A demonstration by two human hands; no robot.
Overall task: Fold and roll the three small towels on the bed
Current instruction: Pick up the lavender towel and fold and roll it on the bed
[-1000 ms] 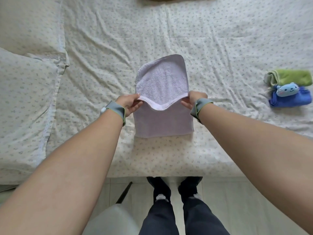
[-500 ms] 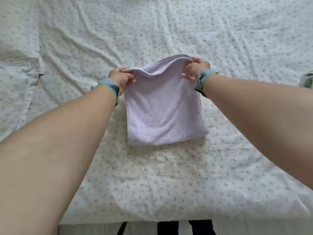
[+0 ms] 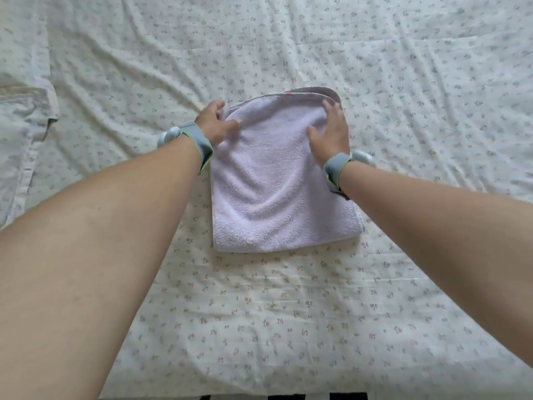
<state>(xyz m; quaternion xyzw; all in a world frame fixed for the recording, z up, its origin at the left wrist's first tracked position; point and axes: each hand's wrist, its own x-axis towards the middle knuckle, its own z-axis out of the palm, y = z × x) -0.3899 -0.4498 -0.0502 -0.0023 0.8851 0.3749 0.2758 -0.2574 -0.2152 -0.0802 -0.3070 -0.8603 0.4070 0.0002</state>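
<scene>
1. The left hand [image 3: 215, 122] lies flat and open at the far left corner of the lilac towel [image 3: 277, 180], fingers spread – the thumb and inner fingers rest on the cloth, while the outer fingers reach past the towel's edge toward the sheet. It grips nothing.

2. The right hand [image 3: 331, 131] is open too, palm down on the towel near its far right corner, fingers pointing away from the person and the thumb stretched inward toward the left hand. Nothing is pinched in it.

3. The two hands are apart, with a stretch of bare towel between them.

4. The towel sits folded on the bed sheet [image 3: 288, 313], spread between both wrists and running back toward the person; its folded near edge lies well behind the hands, and its hemmed far edges sit just beyond the fingertips, roughly stacked.

5. Each wrist carries a grey band – the left wristband [image 3: 199, 142] at the towel's left edge, the right wristband [image 3: 336, 173] over its right side.

6. A pillow [image 3: 17, 119] lies well off beyond the left hand.
</scene>
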